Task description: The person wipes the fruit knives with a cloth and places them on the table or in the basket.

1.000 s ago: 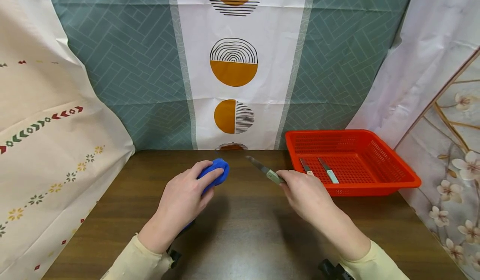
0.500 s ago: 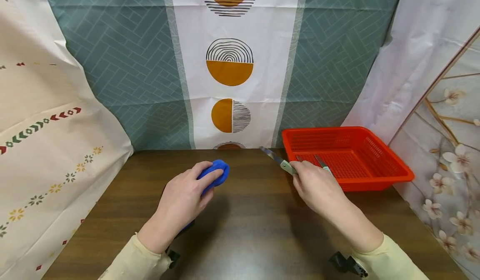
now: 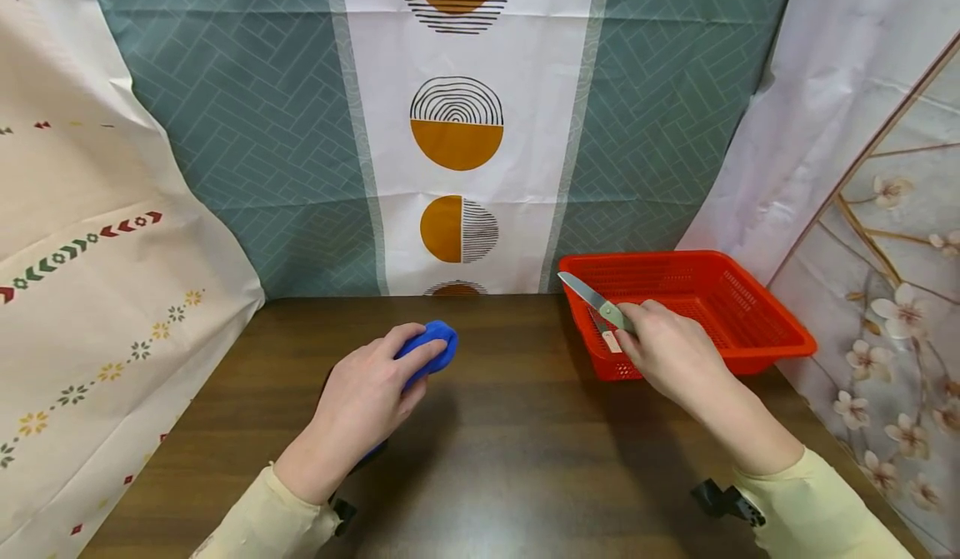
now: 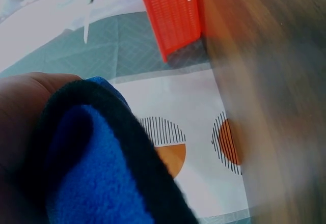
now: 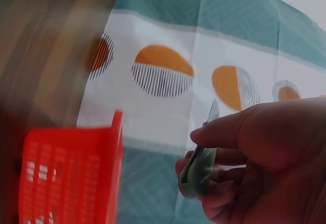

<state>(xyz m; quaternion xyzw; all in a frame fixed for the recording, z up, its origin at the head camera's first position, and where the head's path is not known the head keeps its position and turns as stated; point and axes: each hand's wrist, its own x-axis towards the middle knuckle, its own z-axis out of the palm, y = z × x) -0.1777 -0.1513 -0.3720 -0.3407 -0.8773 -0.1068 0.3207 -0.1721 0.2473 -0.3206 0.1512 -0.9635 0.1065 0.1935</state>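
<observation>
My left hand [image 3: 367, 401] grips a folded blue cloth [image 3: 432, 351] above the table, left of centre. In the left wrist view the cloth [image 4: 112, 168] looks fuzzy, with a dark edging. My right hand [image 3: 675, 349] pinches a folding knife by its pale green handle [image 5: 199, 170], with the blade [image 3: 581, 291] swung out and pointing up and to the left. Hand and knife are over the left part of a red plastic basket [image 3: 772, 357]. Inside the basket lies another knife [image 3: 609, 341] with a whitish handle, partly covered by my right hand in the head view.
The basket has slotted walls and stands at the back right of the brown wooden table [image 3: 495, 451]. Behind the table hangs a green and white patterned curtain [image 3: 480, 151]. Printed cloths hang at the left [image 3: 105, 292] and right [image 3: 885, 359] sides.
My right hand has carried the knife to the right, from beside the basket to over it. The left hand with the blue cloth has stayed in place. The head view has shifted slightly.
</observation>
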